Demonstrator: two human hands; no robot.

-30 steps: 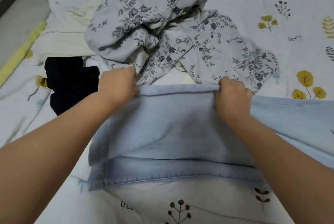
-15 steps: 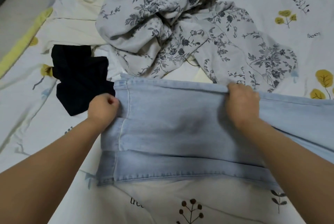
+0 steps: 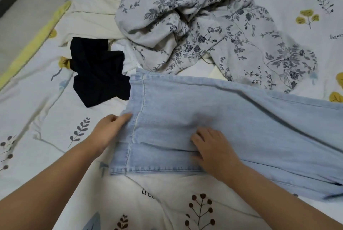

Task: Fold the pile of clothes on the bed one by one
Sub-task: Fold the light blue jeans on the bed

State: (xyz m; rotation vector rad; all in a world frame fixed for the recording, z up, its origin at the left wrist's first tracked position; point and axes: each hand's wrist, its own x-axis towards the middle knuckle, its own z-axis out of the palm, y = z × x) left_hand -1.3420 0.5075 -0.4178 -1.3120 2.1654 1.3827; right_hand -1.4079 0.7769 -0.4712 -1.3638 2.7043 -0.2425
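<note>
Pale floor (image 3: 22,20) (dark skirting) beside bed (image 3: 167,202)

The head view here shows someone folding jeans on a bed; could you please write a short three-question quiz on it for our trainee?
1. True or false: the left hand touches the jeans at their hem end.
2. Which garment lies beside that hem? A) black garment B) red towel C) green sock
3. What does the right hand rest on?

Key: 1 true; 2 A; 3 the jeans.

light: soft, even, fairly bright indoor | shadows: faint, under the arms and cloth folds | glare: none | focus: slightly soft overall | edges: wide-angle bending at the corners
</note>
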